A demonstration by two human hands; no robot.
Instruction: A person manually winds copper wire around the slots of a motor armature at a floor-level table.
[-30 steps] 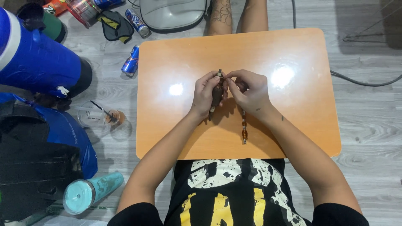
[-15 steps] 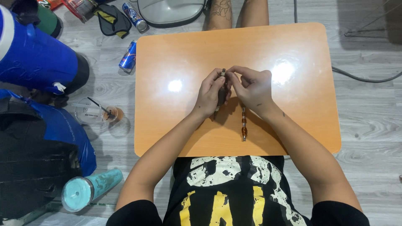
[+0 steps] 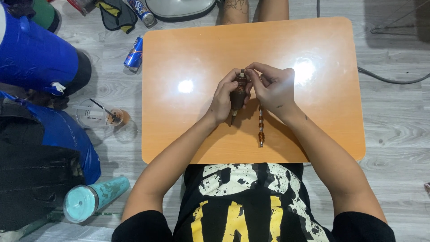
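Nearest to the body, both forearms come over the near edge of the orange counter [image 3: 179,134] and meet near its middle. Just below the right wrist lies a thin beaded rod [image 3: 260,127], flat on the counter and pointing toward the person, probably put there within easy reach. The left hand [image 3: 224,96] is wrapped around a dark brown spindle-shaped piece [image 3: 237,94], which it holds almost upright with the narrow tip down, so the top stays free. The right hand [image 3: 271,85] is bent at the wrist and pinches the small top end of this piece between thumb and fingers. Farther left of the hands, on the floor, lies a blue can [image 3: 134,53].
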